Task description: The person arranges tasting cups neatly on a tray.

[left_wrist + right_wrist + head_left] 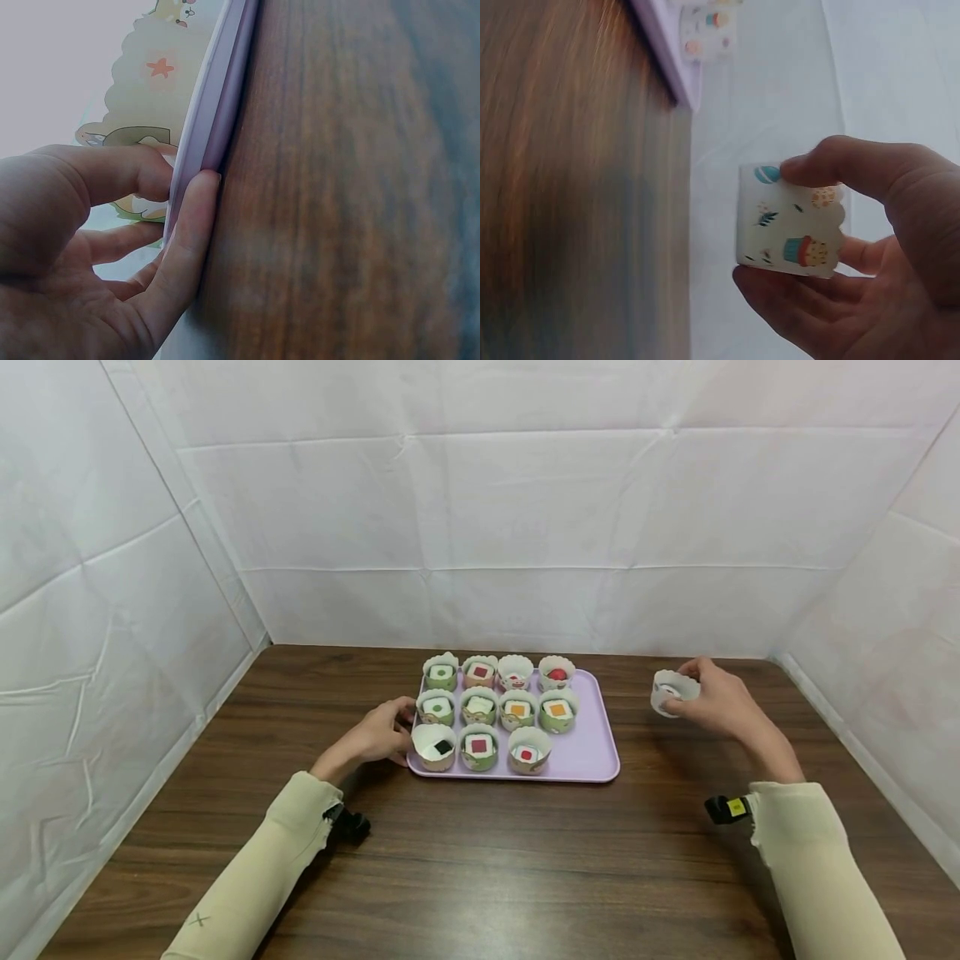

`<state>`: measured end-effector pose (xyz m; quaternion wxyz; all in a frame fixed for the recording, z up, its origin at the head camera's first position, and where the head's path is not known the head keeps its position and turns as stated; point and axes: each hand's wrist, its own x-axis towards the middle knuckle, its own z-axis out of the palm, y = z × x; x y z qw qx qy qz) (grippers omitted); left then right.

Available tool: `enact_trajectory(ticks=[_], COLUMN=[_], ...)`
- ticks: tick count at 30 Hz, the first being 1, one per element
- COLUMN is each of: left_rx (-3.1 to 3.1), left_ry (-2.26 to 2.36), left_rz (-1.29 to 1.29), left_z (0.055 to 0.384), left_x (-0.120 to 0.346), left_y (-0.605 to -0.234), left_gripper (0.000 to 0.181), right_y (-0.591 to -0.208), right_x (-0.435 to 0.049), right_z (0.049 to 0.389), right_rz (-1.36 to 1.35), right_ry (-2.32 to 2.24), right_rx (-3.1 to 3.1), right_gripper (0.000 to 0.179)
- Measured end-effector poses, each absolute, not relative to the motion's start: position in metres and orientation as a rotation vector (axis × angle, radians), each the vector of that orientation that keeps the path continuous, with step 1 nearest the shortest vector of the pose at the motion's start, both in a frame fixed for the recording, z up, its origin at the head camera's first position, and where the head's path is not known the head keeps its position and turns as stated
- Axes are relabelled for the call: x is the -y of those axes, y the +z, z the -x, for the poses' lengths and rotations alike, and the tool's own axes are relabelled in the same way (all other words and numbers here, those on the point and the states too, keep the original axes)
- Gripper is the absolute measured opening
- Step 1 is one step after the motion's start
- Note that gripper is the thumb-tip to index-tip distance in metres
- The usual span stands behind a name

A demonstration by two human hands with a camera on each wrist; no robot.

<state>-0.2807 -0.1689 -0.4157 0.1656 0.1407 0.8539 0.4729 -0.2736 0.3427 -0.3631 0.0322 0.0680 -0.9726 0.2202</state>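
Observation:
My left hand (pixel 375 732) pinches the left rim of a lilac tray (pixel 596 739). In the left wrist view, one finger lies against the rim's outside and another reaches over its edge, beside a printed paper baking cup (pixel 150 90). Out to the right of the tray, my right hand (pixel 723 700) grips a white scalloped paper baking cup (pixel 780 225) with thumb and fingers at its sides. That cup is held above the table; small cupcake and leaf prints show on it. In the head view, a white piece shows inside it.
Several paper baking cups stand in three rows on the tray, most holding white square pieces with coloured centres; one at the back right holds a red round piece (pixel 557 675). Brown wooden table (pixel 480 860) lies beneath. White sheets (pixel 525 510) hang behind and at both sides.

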Motion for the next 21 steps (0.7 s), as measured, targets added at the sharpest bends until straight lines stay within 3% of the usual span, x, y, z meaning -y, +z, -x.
enact_trajectory(ticks=[21], left_rx=[-2.426], left_ry=[1.356], left_rz=[-0.41], left_z=[0.281], left_x=[0.169], left_y=[-0.417], left_gripper=[0.065], right_y=[-0.368], right_x=[-0.267], right_z=[0.26], right_rz=[-0.676], right_ry=[0.689], right_rx=[3.031], right_gripper=[0.047])
